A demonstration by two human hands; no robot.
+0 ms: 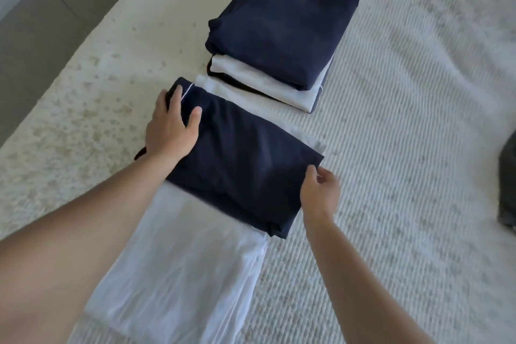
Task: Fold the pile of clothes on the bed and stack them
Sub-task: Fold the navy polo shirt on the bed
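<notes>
I am looking down at a bed covered by a cream ribbed woven bedspread point(405, 120). At the centre of the frame lies a folded navy blue garment with thin white piping point(240, 159), a rough rectangle whose long axis runs diagonally from the upper left toward the lower right. It rests on top of a long white cotton garment point(178, 268), which stretches from beneath it toward the bottom left of the frame and also peeks out at its upper edge.

My left hand point(173, 126) lies on the upper left corner of the navy garment, palm down, thumb spread flat on the cloth while the fingertips curl over the far edge near the piping. My right hand point(319, 190) is at the garment's right corner, thumb and forefinger pinching the edge of the fabric there.

Just beyond, in the upper centre of the frame, sits a stack of folded clothes point(279, 33): a large navy blue piece on top, white folded pieces below it, with a dark layer showing between them. The stack's near edge almost touches the white garment.

At the far right edge of the frame, a dark grey piece of cloth point(506, 187) lies partly out of view.
</notes>
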